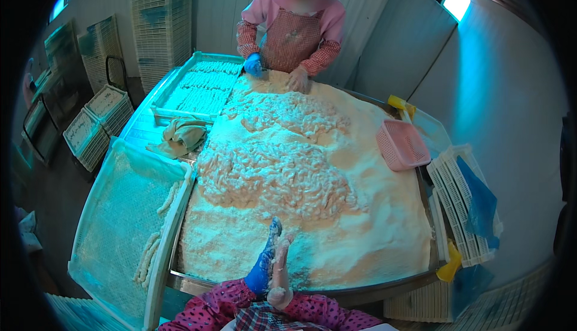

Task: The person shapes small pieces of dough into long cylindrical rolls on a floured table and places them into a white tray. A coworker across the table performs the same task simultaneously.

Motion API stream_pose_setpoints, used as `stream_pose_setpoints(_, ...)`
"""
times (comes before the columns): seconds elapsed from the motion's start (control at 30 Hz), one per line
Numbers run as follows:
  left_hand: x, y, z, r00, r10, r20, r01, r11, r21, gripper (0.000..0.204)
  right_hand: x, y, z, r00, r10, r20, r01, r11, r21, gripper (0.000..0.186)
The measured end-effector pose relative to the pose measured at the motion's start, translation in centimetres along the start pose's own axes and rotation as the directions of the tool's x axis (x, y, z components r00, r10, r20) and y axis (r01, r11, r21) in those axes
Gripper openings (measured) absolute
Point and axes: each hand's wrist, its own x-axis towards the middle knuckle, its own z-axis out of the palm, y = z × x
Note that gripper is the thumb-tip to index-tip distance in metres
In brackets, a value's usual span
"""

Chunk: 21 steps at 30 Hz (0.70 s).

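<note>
My left hand (260,272), in a blue glove dusted white, and my right hand (280,274), pale with powder, are side by side over the near part of a flour-like bed (222,241). Their palms face each other and the fingers point away from me, pressed close. Whatever lies between them is hidden. Just beyond my fingertips spreads a heap of pale, powder-coated strips (270,174). To my left, a mesh-bottomed tray (120,211) holds a few coated strips (147,259) along its right side.
Across the table a co-worker (294,36) has both hands at the powder. A filled tray (159,105) and a cloth (183,134) lie at the far left. A pink basket (401,146) sits on the right, beside white crates (460,205). Stacked trays (161,30) stand behind.
</note>
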Motion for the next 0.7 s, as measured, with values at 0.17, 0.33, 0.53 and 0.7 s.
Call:
stream_pose_setpoints(0.17,2.4,5.0,1.4,0.974,-0.147,-0.172,0.144,0.989,-0.026,0.063,1.0,1.4,-0.6,0.998,0.056,0.032,-0.056,0.998,-0.002,0.086)
stream_pose_setpoints(0.33,-2.8,3.4,-3.0,0.703,-0.666,-0.251,-0.02,0.335,-0.942,0.057,7.5,5.8,-3.2,0.954,0.288,0.078,-0.235,0.885,-0.402,0.075)
stream_pose_setpoints(0.53,-10.7,12.1,-12.1,0.638,-0.355,-0.683,0.492,0.871,0.006,0.038,8.7,19.0,-15.1,0.956,0.164,0.243,0.088,0.632,-0.77,0.018)
stream_pose_setpoints(0.7,-25.4,19.9,-21.7,0.428,-0.494,-0.757,0.566,0.799,-0.202,0.056,11.6,16.2,-12.7,0.928,0.079,0.365,0.242,0.618,-0.748,0.017)
